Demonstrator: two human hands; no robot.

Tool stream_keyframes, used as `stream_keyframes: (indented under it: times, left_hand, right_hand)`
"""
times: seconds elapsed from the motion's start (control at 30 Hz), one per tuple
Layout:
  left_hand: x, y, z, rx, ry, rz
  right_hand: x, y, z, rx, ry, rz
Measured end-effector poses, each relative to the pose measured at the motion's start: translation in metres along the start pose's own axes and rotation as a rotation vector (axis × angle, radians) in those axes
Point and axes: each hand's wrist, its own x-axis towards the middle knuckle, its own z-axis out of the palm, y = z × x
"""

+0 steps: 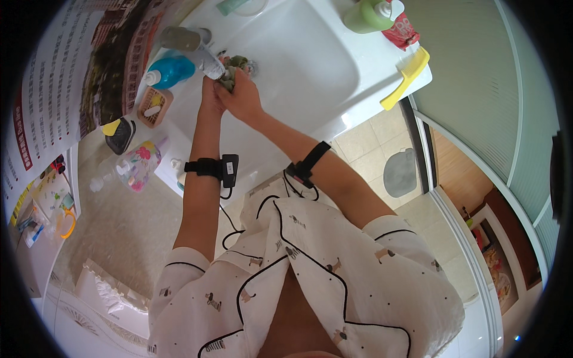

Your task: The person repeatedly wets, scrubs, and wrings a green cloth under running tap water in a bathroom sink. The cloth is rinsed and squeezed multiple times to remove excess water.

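A bunched greenish and pink cloth (228,79) is held between my two hands, just under the metal faucet (210,62) at the left end of a white washbasin (309,53). My left hand (212,96) is beneath and partly hidden by the faucet and by my right hand. Closed over the cloth, my right hand (241,96) lies against the left one. Part of the cloth spreads beside the drain. Whether water runs over it is hard to tell.
Left of the basin are a blue pump bottle (172,71), a pink soap dish (154,106), a black brush (121,136) and a floral bottle (141,165). On the right rim are a green pump bottle (367,17), a red packet (403,32) and a yellow comb (406,78).
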Motion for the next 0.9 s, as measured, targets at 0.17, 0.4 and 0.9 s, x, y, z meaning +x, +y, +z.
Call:
stream_keyframes:
  times: [0.17, 0.4, 0.9]
  left_hand:
    - [0.056, -0.021, -0.084, -0.214, -0.373, -0.129]
    - [0.008, -0.025, 0.014, -0.051, 0.175, 0.03]
    - [-0.043, 0.029, -0.018, 0.796, 0.086, 0.031]
  right_hand:
    - [0.009, -0.023, 0.003, -0.12, 0.068, 0.001]
    - [0.048, -0.011, -0.014, -0.231, 0.001, 0.132]
    - [0.064, 0.003, -0.115, 0.563, -0.551, 0.624]
